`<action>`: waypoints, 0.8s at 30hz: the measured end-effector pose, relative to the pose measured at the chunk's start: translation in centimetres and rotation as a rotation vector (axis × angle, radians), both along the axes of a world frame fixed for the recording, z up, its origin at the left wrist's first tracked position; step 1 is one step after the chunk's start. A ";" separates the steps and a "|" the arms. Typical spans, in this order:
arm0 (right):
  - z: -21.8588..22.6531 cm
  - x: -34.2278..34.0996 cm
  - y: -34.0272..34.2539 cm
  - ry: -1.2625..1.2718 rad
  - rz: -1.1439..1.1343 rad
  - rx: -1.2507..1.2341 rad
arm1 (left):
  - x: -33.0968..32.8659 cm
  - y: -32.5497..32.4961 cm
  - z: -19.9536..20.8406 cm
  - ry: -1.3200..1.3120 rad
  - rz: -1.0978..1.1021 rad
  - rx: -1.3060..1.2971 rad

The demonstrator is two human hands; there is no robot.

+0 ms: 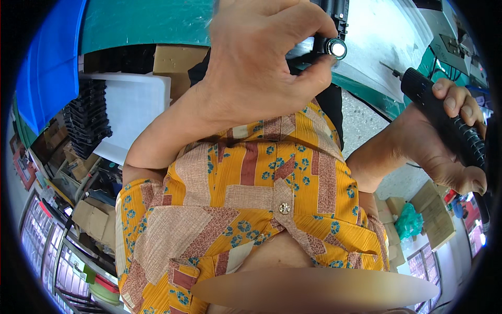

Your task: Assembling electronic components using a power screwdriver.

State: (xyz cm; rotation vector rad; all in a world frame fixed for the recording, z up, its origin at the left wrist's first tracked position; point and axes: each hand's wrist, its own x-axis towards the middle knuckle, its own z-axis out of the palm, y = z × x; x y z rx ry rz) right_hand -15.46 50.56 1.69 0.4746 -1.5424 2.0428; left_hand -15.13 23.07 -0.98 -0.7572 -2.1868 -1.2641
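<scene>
My left hand (256, 57) reaches over the edge of the green-topped table. Its thumb and forefinger are closed around a small black part with a bright, round, ringed end (336, 48). Behind those fingertips lies a longer black plastic piece (334, 9), cut off by the top of the view. At the right, my right hand (439, 141) grips a black powered screwdriver (421, 88) with a ribbed collar. Its thin metal bit points up and left, toward the table and apart from the black part. The other fingers of my left hand are partly hidden.
The green tabletop (141, 23) carries a white sheet (389, 31) and a grey metal device (444, 36). At the left are a blue bin (49, 57), a white tray (138, 112) and stacked black plastic parts (86, 118). Cardboard boxes (434, 214) stand at the lower right.
</scene>
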 end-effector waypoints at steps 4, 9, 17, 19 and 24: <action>0.0 0.0 0.0 0.012 0.039 -0.036 | 0.1 0.3 -0.2 -0.003 0.016 0.038; 0.2 0.1 -0.7 0.028 -0.027 -0.020 | 0.1 0.4 -0.2 0.012 0.019 0.078; 0.5 0.3 -1.6 -0.009 -0.150 0.006 | -0.5 0.4 -0.9 0.180 0.031 0.004; 0.5 0.3 -1.6 -0.011 -0.132 -0.010 | -0.1 0.8 -0.6 0.111 0.027 0.076; 0.2 -0.4 0.8 -0.018 -0.019 -0.023 | -0.1 0.7 -0.5 0.060 0.030 0.106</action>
